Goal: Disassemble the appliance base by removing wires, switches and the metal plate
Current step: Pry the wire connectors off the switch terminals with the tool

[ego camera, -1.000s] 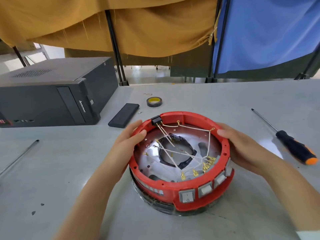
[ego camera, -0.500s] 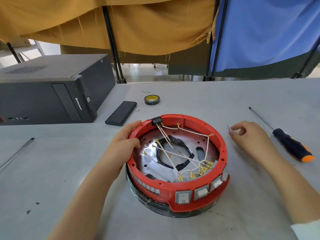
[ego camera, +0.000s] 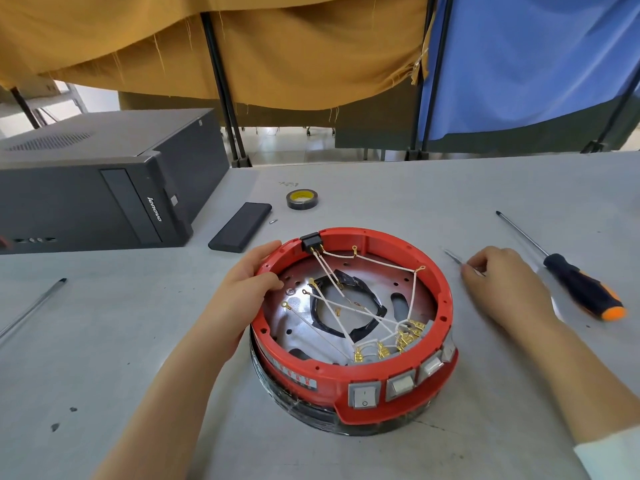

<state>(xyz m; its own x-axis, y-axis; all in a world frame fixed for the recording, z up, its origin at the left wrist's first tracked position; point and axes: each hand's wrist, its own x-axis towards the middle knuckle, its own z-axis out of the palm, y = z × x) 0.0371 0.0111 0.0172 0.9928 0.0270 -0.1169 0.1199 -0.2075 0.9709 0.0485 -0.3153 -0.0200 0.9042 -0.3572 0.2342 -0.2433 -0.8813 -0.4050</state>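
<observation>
A grey tabletop [ego camera: 381, 188] carries everything here. At its far left lies a dark desktop computer case [ego camera: 104, 181] on its side. Near the middle sits the round red appliance base [ego camera: 353, 327], open side up; inside it a shiny metal plate [ego camera: 298, 327] lines the floor, white wires [ego camera: 346, 306] cross over the plate to brass terminals at the near wall, and grey rocker switches [ego camera: 398, 388] line the base's near outer face. The left hand [ego camera: 249, 282] grips the base's left rim, thumb on the outside and fingers curled over the inside edge. The right hand [ego camera: 502, 282] rests on the tabletop right of the base, apart from it, fingertips pinching a small thin metal piece [ego camera: 453, 256]. Just beyond that hand lies a screwdriver [ego camera: 568, 271] with a black and orange handle. Behind the base lie a flat black slab [ego camera: 240, 226] and a roll of black tape [ego camera: 302, 199]. A thin rod [ego camera: 34, 306] lies at the left edge.
</observation>
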